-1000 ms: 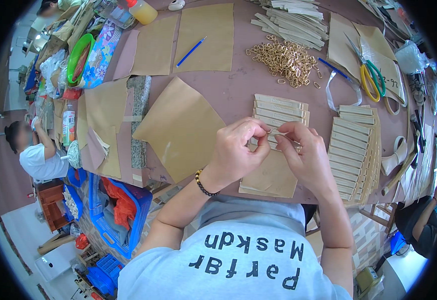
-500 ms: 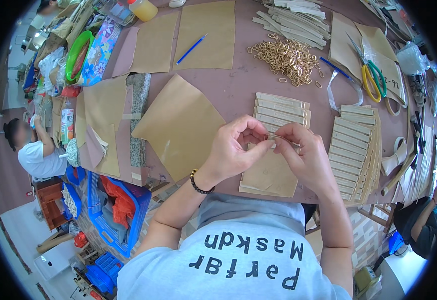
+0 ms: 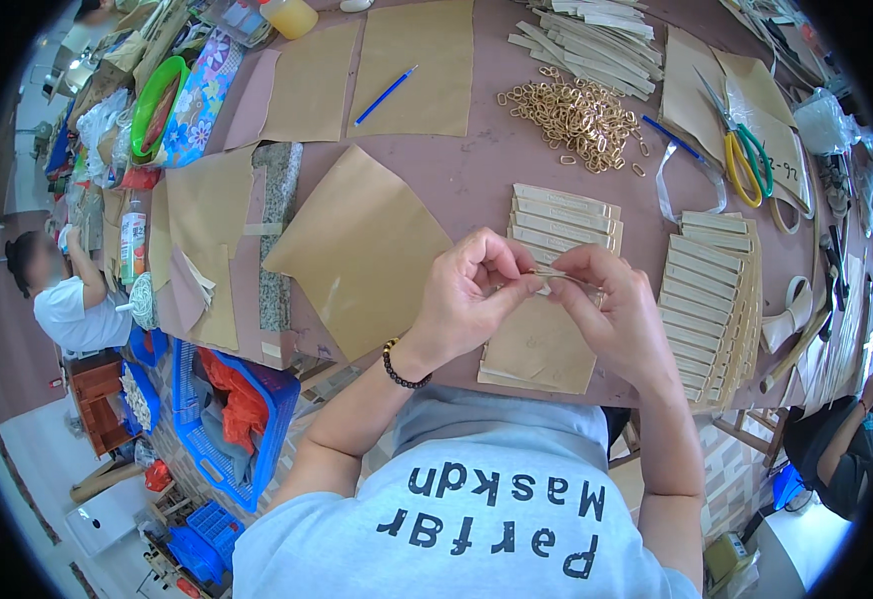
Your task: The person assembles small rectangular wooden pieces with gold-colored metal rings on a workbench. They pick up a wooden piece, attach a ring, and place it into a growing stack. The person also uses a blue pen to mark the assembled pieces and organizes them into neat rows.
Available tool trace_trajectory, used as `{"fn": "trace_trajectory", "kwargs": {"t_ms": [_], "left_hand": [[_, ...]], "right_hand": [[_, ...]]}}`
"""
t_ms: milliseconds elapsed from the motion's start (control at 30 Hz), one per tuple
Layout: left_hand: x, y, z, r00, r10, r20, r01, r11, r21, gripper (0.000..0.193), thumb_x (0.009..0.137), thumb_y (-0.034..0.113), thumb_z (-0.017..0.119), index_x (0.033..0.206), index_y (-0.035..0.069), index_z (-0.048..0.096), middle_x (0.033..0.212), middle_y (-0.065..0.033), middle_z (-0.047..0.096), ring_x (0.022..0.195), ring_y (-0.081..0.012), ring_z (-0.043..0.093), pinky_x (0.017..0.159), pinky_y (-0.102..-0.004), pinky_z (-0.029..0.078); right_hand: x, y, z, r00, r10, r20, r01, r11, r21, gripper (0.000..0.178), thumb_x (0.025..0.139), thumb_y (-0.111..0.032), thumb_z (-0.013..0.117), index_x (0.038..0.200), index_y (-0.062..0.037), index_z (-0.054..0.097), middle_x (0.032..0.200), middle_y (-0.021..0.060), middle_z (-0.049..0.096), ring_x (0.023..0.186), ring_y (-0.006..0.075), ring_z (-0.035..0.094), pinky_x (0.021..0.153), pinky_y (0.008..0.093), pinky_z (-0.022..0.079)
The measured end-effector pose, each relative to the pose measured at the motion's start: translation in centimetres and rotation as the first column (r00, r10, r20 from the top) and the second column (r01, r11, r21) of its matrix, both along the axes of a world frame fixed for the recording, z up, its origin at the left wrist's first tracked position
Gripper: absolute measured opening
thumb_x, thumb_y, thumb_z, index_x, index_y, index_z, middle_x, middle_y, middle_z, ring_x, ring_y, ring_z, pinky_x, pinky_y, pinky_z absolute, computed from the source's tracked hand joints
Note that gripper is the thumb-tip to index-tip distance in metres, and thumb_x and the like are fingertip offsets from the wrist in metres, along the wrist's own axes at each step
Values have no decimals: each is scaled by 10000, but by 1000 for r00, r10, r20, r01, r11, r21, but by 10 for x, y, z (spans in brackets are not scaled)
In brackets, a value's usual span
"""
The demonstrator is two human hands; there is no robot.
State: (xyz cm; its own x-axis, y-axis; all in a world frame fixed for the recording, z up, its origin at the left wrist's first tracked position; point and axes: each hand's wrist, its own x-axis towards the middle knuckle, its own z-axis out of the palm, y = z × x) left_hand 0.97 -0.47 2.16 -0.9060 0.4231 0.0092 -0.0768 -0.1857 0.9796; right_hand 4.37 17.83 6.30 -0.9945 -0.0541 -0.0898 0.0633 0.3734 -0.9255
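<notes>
Both my hands meet fingertip to fingertip above a stack of tan cardboard pieces (image 3: pixel 539 351) at the table's front edge. My left hand (image 3: pixel 476 295) is closed in a pinch, and a small gold glint shows at its fingertips, perhaps a metal ring. With thumb and fingers pinched, my right hand (image 3: pixel 606 299) grips a narrow pale strip (image 3: pixel 559 277) that reaches across to the left fingertips. Just beyond the hands, a row of pale strips (image 3: pixel 564 208) lies overlapped on the stack. Fingers hide most of what is held.
Gold oval rings (image 3: pixel 576 118) lie heaped beyond my hands, with loose pale strips (image 3: pixel 596 45) behind them. To the right are strip-covered cards (image 3: pixel 701 299), scissors (image 3: pixel 741 150) and a blue pen (image 3: pixel 674 138). Brown paper (image 3: pixel 362 250) lies left. A blue basket (image 3: pixel 257 469) stands below the table edge.
The hands stay in nearly the same place, with fingertips shifting slightly. The strip between them now shows a little more plainly.
</notes>
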Motion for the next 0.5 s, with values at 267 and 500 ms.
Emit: {"fn": "trace_trajectory", "kwargs": {"t_ms": [267,500], "left_hand": [[-2,-3,-2,982,169,81,-182,962,203,240,865,-85,623,934,53,438,960,-111,604,813,-117,605,721,-255,526],[11,5,-6,970,89,225,-128,978,167,227,902,-26,618,1120,1,563,987,-73,610,800,-126,620,731,-245,524]], "right_hand": [[-3,18,-12,948,-317,-5,286,863,-417,257,889,-87,653,1111,24,587,1120,137,645,959,173,623,889,309,494],[12,-12,-39,958,-86,273,286,355,-890,158,942,-41,583,1080,15,635,1205,175,629,1111,214,606,961,333,471]]}}
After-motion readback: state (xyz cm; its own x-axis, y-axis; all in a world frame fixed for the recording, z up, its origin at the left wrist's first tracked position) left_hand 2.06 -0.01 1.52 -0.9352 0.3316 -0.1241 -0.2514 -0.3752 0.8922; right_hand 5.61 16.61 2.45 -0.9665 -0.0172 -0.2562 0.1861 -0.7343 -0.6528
